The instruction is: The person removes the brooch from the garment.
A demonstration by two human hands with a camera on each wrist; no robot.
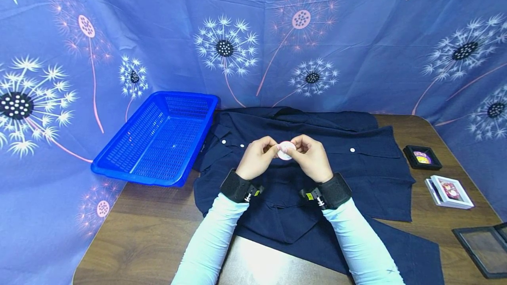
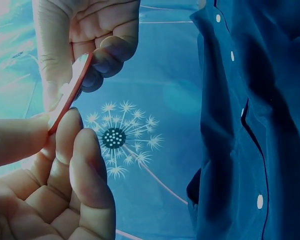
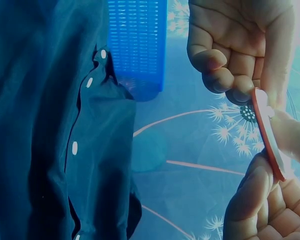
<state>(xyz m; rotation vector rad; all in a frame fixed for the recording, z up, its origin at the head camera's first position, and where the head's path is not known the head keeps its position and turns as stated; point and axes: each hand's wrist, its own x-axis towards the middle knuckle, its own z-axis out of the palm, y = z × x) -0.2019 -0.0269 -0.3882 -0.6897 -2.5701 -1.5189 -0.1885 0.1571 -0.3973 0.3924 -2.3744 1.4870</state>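
Observation:
Both hands pinch a small round white disc with a red rim (image 1: 286,150), held up over a dark navy shirt (image 1: 368,188) spread on the table. My left hand (image 1: 257,157) has its thumb and fingers on the disc's left edge. On the opposite edge, my right hand (image 1: 310,157) pinches with thumb and curled fingers. Seen edge-on in the left wrist view, the disc (image 2: 70,94) is thin, its pale face under both thumbs. In the right wrist view, the red back of the disc (image 3: 266,134) meets the fingertips. White buttons run along the shirt.
A blue plastic basket (image 1: 115,173) stands at the left of the wooden table (image 1: 158,232). Along the right side lie a black box frame (image 1: 409,157) with a purple and yellow item, a white frame (image 1: 463,203) with a red picture, and a dark-edged clear case (image 1: 467,250).

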